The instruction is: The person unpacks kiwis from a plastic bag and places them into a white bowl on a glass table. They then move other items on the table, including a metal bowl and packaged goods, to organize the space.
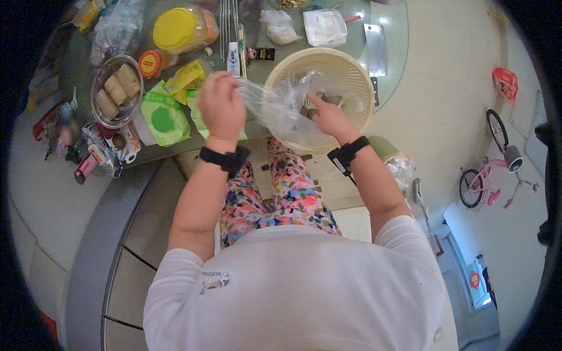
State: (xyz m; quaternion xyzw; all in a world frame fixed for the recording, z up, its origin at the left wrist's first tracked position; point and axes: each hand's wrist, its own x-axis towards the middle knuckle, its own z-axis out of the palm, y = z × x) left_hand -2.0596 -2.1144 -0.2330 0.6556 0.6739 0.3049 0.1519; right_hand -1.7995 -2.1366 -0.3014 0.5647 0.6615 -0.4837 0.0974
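Note:
A clear plastic bag (281,105) stretches across the left part of a cream plastic basket (316,55). My left hand (223,103) grips the bag's gathered end, to the left of the basket. Over the basket, my right hand (331,116) is at the other side of the bag, its index finger extended toward several dark pieces (330,100) in the basket. What those pieces are is unclear, and the bag and hand partly cover them. Whether the right fingers pinch the film is hidden.
A cleaver (376,50) lies right of the basket near the glass table's edge. Leftward are green packets (164,116), a steel bowl (99,118) of pale brown blocks, a red-lidded jar (150,63) and a yellow-lidded jar (175,30). Metal chopsticks (228,26) lie behind. A pink bicycle (487,171) stands rightward.

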